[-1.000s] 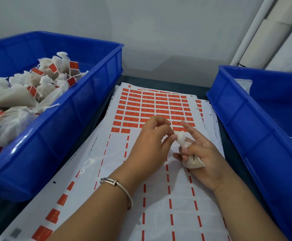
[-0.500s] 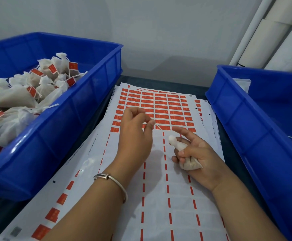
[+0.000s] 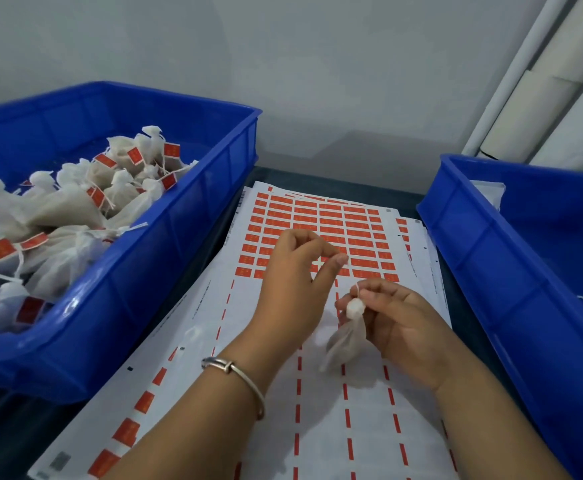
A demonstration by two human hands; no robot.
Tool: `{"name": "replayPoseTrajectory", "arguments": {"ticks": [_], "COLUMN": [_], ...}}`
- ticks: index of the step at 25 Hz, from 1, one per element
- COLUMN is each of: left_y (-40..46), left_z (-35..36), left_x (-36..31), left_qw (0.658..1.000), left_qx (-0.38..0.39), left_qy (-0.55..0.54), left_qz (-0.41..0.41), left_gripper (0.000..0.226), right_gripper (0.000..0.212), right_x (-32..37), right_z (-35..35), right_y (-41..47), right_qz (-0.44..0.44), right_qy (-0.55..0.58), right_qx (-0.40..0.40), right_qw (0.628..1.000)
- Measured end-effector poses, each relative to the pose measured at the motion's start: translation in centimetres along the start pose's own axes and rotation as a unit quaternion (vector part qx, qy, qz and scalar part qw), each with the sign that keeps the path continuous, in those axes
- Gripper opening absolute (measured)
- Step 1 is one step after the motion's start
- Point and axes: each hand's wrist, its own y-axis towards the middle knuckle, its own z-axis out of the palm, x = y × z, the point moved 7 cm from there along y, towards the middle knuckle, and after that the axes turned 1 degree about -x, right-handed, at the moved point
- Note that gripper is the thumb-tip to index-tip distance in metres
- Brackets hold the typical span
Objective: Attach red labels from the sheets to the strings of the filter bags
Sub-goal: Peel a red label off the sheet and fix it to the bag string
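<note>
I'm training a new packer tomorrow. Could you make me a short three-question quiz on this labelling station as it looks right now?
1. True or false: the bag in the right hand already carries a red label.
2. Which bin holds the labelled bags? A) left bin B) right bin C) neither
3. Fill in: the left hand hangs above the ____ of red labels.

Key
1. False: no label shows on it.
2. A: the pile with red tags lies there.
3. sheet
</note>
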Motion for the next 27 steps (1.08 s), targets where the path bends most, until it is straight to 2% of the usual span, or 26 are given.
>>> {"name": "replayPoseTrajectory", "arguments": {"ticks": [3,5,8,9,11,13,14,16,19,27], "left_y": [1.2,2.4,4.1,4.2,4.1,3.7,3.4,3.2,3.0,3.1], "left_z": [-1.9,-3.8,-6.0,-6.0,-5.0,-3.8,-3.5,-3.5,-3.2,-2.1], "left_x": [-1.2,-0.9,2.8,4.3,6.8,8.8,9.6,10.9,11.5,11.7], "left_qw": [0.998,0.999,0.99,0.985,0.984,0.976,0.973,0.968,0.944,0.916], "left_qx": [0.011,-0.008,-0.058,-0.056,0.01,0.086,0.113,0.144,0.167,0.22], "left_qy": [0.042,0.037,-0.06,-0.062,0.038,0.139,0.154,0.165,0.271,0.33], "left_qz": [0.04,0.032,-0.109,-0.149,-0.174,-0.145,-0.132,-0.122,-0.085,-0.058], "left_gripper": [0.006,0.006,0.008,0.011,0.02,0.031,0.036,0.05,0.072,0.075], "right_gripper": [0.016,0.017,0.017,0.015,0.014,0.013,0.013,0.014,0.017,0.016], "right_x": [1.8,2.5,2.5,2.3,1.6,0.3,-0.4,-1.7,-2.5,-2.9], "right_z": [1.5,2.5,3.1,3.3,3.6,4.1,4.4,4.5,4.2,4.2], "right_y": [0.6,1.6,3.1,3.5,4.3,5.2,5.5,6.1,6.5,6.9], "right_qz": [-0.006,-0.008,-0.011,-0.011,-0.007,0.011,0.023,0.039,0.042,0.03], "right_qy": [-0.012,-0.026,0.003,0.029,0.064,0.073,0.079,0.093,0.121,0.095], "right_qx": [0.013,0.001,-0.047,-0.059,-0.076,-0.088,-0.09,-0.093,-0.08,-0.059], "right_qw": [1.0,1.0,0.999,0.998,0.995,0.993,0.993,0.991,0.989,0.993]}}
